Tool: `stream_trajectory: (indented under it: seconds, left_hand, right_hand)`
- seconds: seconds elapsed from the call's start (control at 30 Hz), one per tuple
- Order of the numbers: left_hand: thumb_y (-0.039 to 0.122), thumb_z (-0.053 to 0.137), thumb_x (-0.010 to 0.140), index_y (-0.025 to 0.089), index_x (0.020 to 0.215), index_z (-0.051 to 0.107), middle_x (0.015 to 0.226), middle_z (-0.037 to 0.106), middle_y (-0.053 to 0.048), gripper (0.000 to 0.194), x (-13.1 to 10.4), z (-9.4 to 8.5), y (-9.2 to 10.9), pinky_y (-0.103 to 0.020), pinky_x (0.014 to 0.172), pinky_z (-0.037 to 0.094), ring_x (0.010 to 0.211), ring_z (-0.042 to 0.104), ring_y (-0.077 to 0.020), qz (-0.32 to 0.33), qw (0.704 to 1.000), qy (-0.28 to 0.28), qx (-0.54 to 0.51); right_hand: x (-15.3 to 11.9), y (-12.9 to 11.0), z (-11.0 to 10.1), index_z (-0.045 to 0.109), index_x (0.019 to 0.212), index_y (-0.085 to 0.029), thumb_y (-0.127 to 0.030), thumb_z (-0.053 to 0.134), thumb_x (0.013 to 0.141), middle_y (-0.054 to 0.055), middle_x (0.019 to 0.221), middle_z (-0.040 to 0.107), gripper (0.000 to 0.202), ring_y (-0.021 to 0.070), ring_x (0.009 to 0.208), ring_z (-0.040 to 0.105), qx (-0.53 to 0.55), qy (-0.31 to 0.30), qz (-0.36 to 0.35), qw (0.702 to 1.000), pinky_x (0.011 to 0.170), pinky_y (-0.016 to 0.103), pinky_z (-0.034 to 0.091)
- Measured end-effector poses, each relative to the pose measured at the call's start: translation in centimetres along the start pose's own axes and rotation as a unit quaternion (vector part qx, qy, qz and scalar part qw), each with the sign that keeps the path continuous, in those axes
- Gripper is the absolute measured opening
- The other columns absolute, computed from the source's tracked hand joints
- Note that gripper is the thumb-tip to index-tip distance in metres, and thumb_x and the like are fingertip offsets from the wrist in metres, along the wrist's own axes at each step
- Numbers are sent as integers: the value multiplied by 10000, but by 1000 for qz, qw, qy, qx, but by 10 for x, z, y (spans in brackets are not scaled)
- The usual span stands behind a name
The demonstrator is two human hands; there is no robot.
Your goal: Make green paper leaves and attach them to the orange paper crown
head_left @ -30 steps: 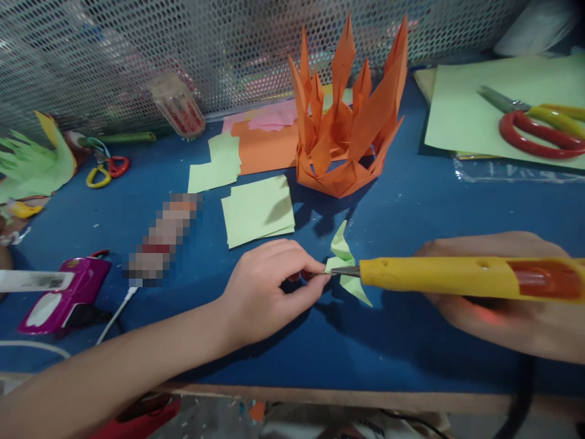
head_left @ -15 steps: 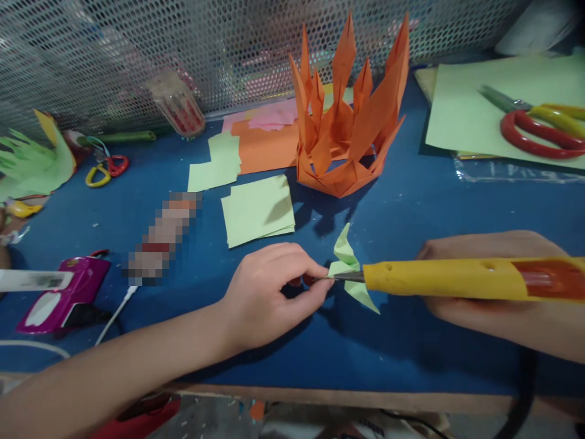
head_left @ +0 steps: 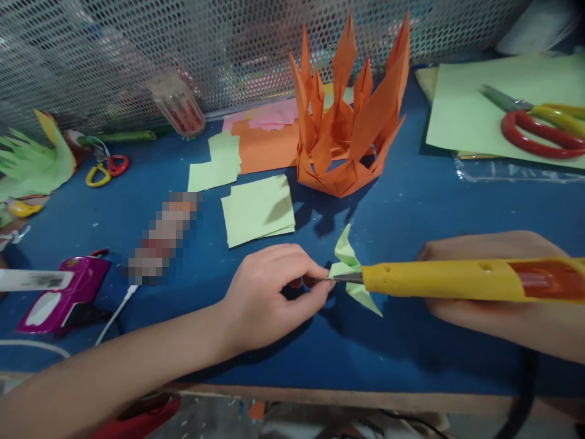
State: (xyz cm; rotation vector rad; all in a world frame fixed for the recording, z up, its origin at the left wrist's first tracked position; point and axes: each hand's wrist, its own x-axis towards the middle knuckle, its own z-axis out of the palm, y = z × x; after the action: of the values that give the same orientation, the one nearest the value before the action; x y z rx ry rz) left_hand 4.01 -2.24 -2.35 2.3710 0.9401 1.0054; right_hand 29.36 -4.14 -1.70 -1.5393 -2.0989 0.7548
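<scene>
Between thumb and fingertips, my left hand (head_left: 274,296) pinches the left tip of a small folded light green paper piece (head_left: 346,251). A yellow tool (head_left: 443,279) with a narrow metal tip lies level across the view, its tip against the paper by my left fingertips. Behind the tool, my right hand (head_left: 498,274) is closed around it, with its fingers largely hidden. An orange folded paper crown (head_left: 340,177) stands upright beyond the green piece. Light green paper squares (head_left: 259,210) are stacked to the left of the crown.
Red-and-yellow scissors (head_left: 542,131) lie on green sheets (head_left: 466,103) at the back right. Small scissors (head_left: 107,171), a clear container (head_left: 177,105), a blurred-out object with a white cable (head_left: 115,314), and a purple item (head_left: 89,283) are on the left. A perforated metal panel (head_left: 237,49) borders the back.
The green paper piece has shifted very slightly to the right and tilted a little. Both hands and the yellow tool are almost where they were.
</scene>
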Motion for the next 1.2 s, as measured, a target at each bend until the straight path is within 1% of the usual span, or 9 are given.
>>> stream_trajectory:
  seconds: [0.17, 0.27, 0.4, 0.53, 0.7, 0.9, 1.0, 1.1, 1.2]
  left_hand:
    - [101, 695, 820, 164, 743, 667, 652, 685, 12, 103, -1, 0, 1, -178, 576, 486, 593, 616, -90, 0, 1000, -1, 1]
    - [109, 693, 826, 167, 745, 666, 653, 685, 10, 103, -1, 0, 1, -181, 575, 487, 593, 616, -94, 0, 1000, 0, -1]
    - [100, 697, 821, 162, 748, 667, 659, 690, 6, 100, 0, 0, 0, -176, 584, 490, 599, 621, -92, 1, 1000, 3, -2]
    - [103, 700, 824, 156, 753, 668, 654, 684, 5, 95, 0, 0, 0, -173, 584, 490, 601, 623, -92, 6, 1000, 8, -6]
    - [112, 700, 826, 151, 745, 666, 647, 680, 4, 95, 0, 0, 0, -179, 577, 488, 594, 615, -91, 8, 1000, 5, -4]
    - [122, 693, 832, 168, 752, 660, 651, 680, 13, 99, 0, 0, 0, -189, 578, 500, 592, 618, -93, 2, 1000, 9, -3]
    - [124, 699, 828, 166, 752, 659, 654, 681, 9, 96, 0, -1, 0, -189, 578, 504, 595, 621, -94, 4, 1000, 11, -4]
    - [113, 697, 827, 156, 751, 661, 652, 678, 5, 94, 0, -1, -1, -179, 574, 498, 592, 619, -89, 9, 1000, 14, -5]
    - [110, 694, 827, 154, 755, 663, 657, 681, 3, 90, 0, 0, 0, -177, 574, 497, 592, 618, -87, 10, 1000, 15, -3]
  right_hand:
    - [-1, -2, 0, 393, 534, -259, -358, 490, 742, -54, 494, 426, 249, 116, 423, 406, -4, -1, 5, 1000, 441, 289, 318]
    - [-1, -1, 0, 408, 530, -261, -364, 486, 736, -53, 492, 435, 244, 116, 429, 425, -8, 0, 13, 1000, 441, 285, 324]
    - [-2, -1, 0, 419, 543, -264, -339, 481, 764, -50, 499, 432, 241, 119, 433, 419, -16, 4, -3, 1000, 445, 289, 323]
    - [-2, -1, 1, 401, 534, -263, -328, 491, 747, -57, 496, 416, 241, 112, 424, 402, -22, 18, -11, 1000, 444, 283, 316]
    - [0, -3, -1, 386, 521, -265, -379, 515, 741, -51, 487, 430, 279, 119, 422, 416, 0, 12, 15, 1000, 435, 289, 326]
    - [-2, -7, -1, 396, 527, -266, -352, 485, 750, -49, 479, 434, 255, 116, 420, 404, -35, 22, 21, 999, 440, 299, 293]
    - [-3, -6, -2, 401, 535, -264, -324, 495, 739, -51, 477, 428, 233, 115, 419, 402, -30, 32, 18, 999, 440, 292, 300]
    - [-1, 0, -3, 415, 522, -267, -319, 524, 723, -52, 466, 438, 234, 118, 399, 416, -20, 19, 15, 1000, 417, 286, 307]
    - [1, 5, -4, 416, 506, -270, -313, 550, 697, -59, 446, 440, 237, 110, 364, 412, -16, 5, -15, 1000, 369, 276, 282]
